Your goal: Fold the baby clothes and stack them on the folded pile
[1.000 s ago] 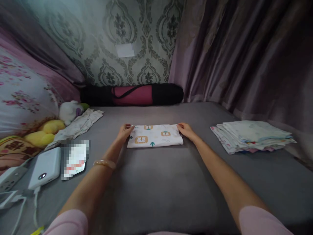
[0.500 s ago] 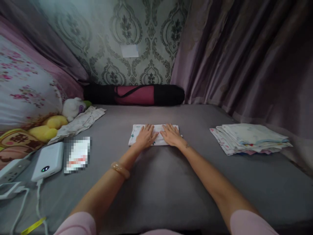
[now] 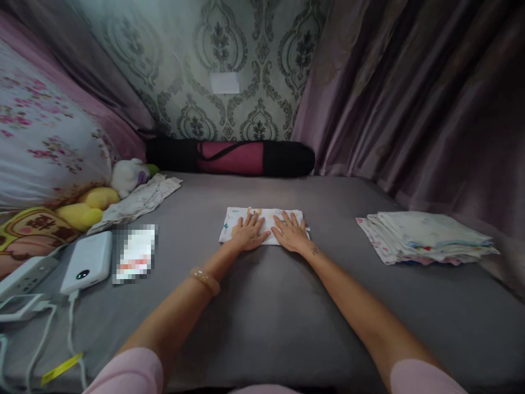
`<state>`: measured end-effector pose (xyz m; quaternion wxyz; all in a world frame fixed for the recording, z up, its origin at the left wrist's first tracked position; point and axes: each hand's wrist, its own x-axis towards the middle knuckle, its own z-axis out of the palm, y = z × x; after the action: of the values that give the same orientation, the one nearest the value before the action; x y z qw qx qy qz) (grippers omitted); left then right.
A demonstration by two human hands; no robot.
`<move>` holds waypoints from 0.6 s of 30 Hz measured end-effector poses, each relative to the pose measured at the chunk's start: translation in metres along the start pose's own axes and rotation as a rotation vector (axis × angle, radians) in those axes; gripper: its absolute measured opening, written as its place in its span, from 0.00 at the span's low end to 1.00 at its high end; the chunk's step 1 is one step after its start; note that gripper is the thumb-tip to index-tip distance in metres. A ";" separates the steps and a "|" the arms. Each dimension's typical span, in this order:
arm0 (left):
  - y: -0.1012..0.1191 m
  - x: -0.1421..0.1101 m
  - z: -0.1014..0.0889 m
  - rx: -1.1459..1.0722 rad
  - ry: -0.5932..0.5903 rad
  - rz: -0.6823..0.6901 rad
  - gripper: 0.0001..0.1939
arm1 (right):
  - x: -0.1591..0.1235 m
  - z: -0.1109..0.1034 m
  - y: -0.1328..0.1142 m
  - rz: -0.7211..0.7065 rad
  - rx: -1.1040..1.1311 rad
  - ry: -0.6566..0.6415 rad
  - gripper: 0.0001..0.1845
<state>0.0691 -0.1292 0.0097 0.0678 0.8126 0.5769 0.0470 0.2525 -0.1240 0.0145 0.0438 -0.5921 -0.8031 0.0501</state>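
Note:
A white printed cloth [image 3: 267, 219], folded into a flat rectangle, lies on the grey bed sheet [image 3: 262, 306] in front of me. My left hand [image 3: 248, 232] rests flat on its left half with the fingers spread. On the right half lies my right hand [image 3: 290, 232], palm down, fingers apart too. Both thumbs point inward with a small gap between them. Parts of the cloth under the palms are hidden. To the right is a stack of folded cloths [image 3: 435, 235], apart from my hands.
At left lie a white power bank [image 3: 88, 261] with a cable, a power strip [image 3: 28, 276], a blurred-out packet [image 3: 136, 254], a crumpled cloth [image 3: 141, 202] and plush toys [image 3: 129, 176]. A black and red rolled bag [image 3: 229, 157] lies along the wall; curtains [image 3: 394, 98] hang at right.
My fingers have spread wider, and both hands have slid slightly toward me on the cloth, showing more of its print. The whole view has shifted a little.

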 end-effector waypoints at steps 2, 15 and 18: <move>-0.006 0.001 -0.010 -0.025 0.036 -0.024 0.29 | 0.006 -0.008 -0.006 0.004 0.007 -0.038 0.31; -0.035 0.006 0.016 0.094 0.182 -0.094 0.27 | 0.036 0.023 -0.053 -0.139 0.058 0.077 0.30; -0.038 0.008 0.014 0.088 0.151 -0.103 0.28 | 0.039 0.021 -0.050 -0.148 0.079 0.059 0.30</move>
<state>0.0387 -0.1100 -0.0101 -0.0093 0.7783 0.6228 0.0795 0.1913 -0.1022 0.0004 0.0942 -0.5302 -0.8404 0.0611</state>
